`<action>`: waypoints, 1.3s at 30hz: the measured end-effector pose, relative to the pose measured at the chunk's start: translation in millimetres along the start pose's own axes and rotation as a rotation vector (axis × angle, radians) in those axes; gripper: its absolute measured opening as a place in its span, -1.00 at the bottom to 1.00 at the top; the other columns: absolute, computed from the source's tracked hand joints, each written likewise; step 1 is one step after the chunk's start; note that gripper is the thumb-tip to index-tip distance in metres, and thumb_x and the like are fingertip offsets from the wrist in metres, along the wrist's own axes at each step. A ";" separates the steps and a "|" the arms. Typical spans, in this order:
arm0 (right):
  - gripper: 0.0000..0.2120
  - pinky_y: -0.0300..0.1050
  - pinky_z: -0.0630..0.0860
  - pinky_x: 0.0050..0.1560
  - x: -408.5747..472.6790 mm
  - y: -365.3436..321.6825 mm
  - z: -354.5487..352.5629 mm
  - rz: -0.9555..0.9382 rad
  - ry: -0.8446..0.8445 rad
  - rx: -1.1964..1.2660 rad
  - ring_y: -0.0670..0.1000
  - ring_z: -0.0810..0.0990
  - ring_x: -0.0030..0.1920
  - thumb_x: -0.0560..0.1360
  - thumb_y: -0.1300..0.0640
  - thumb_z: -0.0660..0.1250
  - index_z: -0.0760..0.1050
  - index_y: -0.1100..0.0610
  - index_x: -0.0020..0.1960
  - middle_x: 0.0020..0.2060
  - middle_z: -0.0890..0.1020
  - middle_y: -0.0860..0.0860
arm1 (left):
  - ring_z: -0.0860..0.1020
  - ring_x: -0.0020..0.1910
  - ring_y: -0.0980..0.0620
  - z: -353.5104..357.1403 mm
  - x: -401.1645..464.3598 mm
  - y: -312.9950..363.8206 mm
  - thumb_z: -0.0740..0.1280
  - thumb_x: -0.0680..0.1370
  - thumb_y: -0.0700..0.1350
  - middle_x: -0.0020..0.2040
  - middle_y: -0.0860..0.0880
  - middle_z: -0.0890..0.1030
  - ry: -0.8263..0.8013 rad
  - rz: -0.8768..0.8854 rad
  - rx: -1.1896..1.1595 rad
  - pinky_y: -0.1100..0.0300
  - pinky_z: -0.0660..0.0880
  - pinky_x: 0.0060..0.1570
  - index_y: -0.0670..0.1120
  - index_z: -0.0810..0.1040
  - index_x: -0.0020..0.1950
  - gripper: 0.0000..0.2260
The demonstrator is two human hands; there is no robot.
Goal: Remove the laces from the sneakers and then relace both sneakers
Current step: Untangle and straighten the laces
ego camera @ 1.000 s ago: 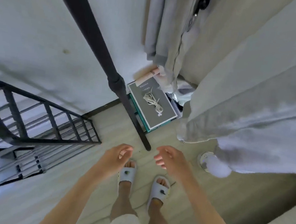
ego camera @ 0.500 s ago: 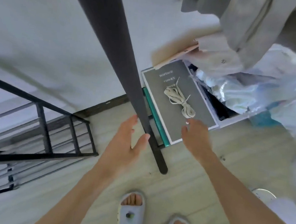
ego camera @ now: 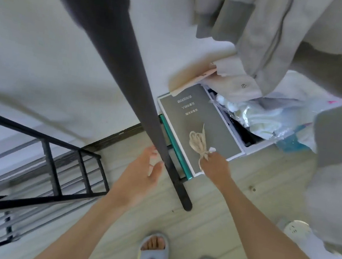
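At centre frame the right hand [ego camera: 215, 166] pinches the knotted end of the laces [ego camera: 197, 142], a cream bundle lying on a grey box [ego camera: 214, 122] on the floor. The left hand [ego camera: 146, 169] hovers spread and holding nothing, just left of a black pole [ego camera: 148, 96] (running diagonally). Slippers [ego camera: 152, 255] show at the bottom.

The bundled laces [ego camera: 196, 142] are cream. They lie on a dark grey box lid [ego camera: 207, 129] with a white border and small white lettering; a teal box edge [ego camera: 173, 147] shows beneath it. The slanting pole [ego camera: 141, 86] and the railing [ego camera: 52, 166] are black. The floor [ego camera: 214, 222] is pale wood-grain planks. The slippers [ego camera: 154, 255] are light blue. Hanging clothes [ego camera: 262, 37] are grey.
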State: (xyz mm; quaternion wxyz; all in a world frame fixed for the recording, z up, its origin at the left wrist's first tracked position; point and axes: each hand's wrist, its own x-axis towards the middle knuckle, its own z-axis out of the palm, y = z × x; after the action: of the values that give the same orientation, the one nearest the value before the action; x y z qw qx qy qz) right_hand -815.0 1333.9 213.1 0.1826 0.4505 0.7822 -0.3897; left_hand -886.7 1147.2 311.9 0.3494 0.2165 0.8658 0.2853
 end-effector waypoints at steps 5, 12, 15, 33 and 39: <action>-0.73 0.10 0.52 0.08 -132.8 -13.9 -50.4 0.055 -0.167 0.182 0.25 0.57 0.04 0.57 0.11 0.20 0.52 0.33 0.02 -0.03 0.60 0.24 | 0.44 0.30 0.05 -45.6 -64.5 29.4 0.06 0.65 0.01 0.39 0.04 0.42 -0.563 -0.067 0.442 0.25 0.31 0.22 -0.05 0.32 0.42 -0.64; -0.78 -0.14 0.40 -0.21 -344.5 -30.9 -147.3 0.096 -0.122 0.428 -0.01 0.48 -0.22 0.54 0.11 0.27 0.42 0.04 -0.29 -0.32 0.49 -0.06 | 0.52 0.20 0.09 -110.7 -192.9 127.2 0.10 0.64 0.01 0.28 0.04 0.52 -0.361 0.042 0.272 0.32 0.38 0.11 -0.03 0.40 0.34 -0.69; -0.71 -0.31 0.32 -0.33 -424.7 -33.6 -185.3 0.097 -0.055 0.484 -0.12 0.39 -0.38 0.54 0.22 0.25 0.38 0.03 -0.35 -0.45 0.41 -0.11 | 0.55 0.10 0.16 -129.7 -245.6 175.0 0.12 0.62 0.03 0.15 0.10 0.57 -0.361 0.145 0.143 0.51 0.35 -0.01 0.01 0.44 0.27 -0.73; -0.86 -0.25 0.40 -0.29 -736.6 -49.8 -122.1 0.598 0.830 1.107 -0.08 0.47 -0.31 0.55 0.06 0.28 0.58 0.08 -0.10 -0.27 0.58 0.03 | 0.54 0.00 0.22 -152.6 -375.4 279.4 0.14 0.62 -0.02 0.00 0.17 0.59 -0.865 0.671 0.335 0.32 0.41 -0.05 0.20 0.44 0.04 -0.87; -0.88 -0.31 0.46 -0.30 -793.8 -40.4 -80.5 0.732 1.059 1.197 -0.17 0.52 -0.32 0.54 0.00 0.28 0.57 -0.07 -0.12 -0.28 0.60 -0.13 | 0.57 -0.03 0.16 -111.4 -429.7 279.8 0.17 0.62 -0.09 -0.06 0.15 0.61 -1.094 0.740 0.396 0.47 0.39 -0.15 0.12 0.49 0.01 -0.86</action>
State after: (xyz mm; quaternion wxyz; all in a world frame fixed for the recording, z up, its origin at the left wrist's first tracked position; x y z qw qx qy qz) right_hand -425.3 938.0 787.3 -0.3577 0.8148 0.2349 -0.3910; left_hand -634.3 1070.3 765.5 0.5697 0.6705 0.4697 0.0722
